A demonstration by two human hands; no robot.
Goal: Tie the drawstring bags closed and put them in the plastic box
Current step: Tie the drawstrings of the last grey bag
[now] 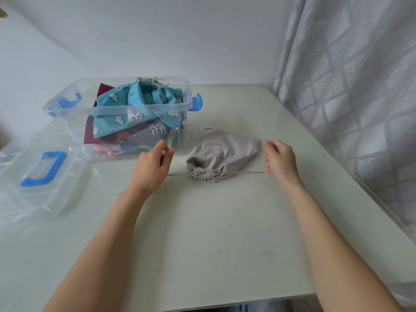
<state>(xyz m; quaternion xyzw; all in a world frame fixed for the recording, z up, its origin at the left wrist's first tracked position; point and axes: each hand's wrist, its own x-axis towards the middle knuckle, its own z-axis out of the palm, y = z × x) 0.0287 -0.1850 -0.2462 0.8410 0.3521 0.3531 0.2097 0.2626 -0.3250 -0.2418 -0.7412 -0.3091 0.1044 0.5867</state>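
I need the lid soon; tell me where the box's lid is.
In the head view, the clear lid lies flat at the table's left edge, just left of the plastic box.

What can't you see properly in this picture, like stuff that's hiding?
- Head view: the bags low in the plastic box are covered by the blue unicorn bag and smeared by the cloudy wall.
- The cord ends are hidden inside the left hand and right hand, so no knot can be told.
- What fills the grey bag is hidden by its cloth.
- The clear lid runs off the left edge.
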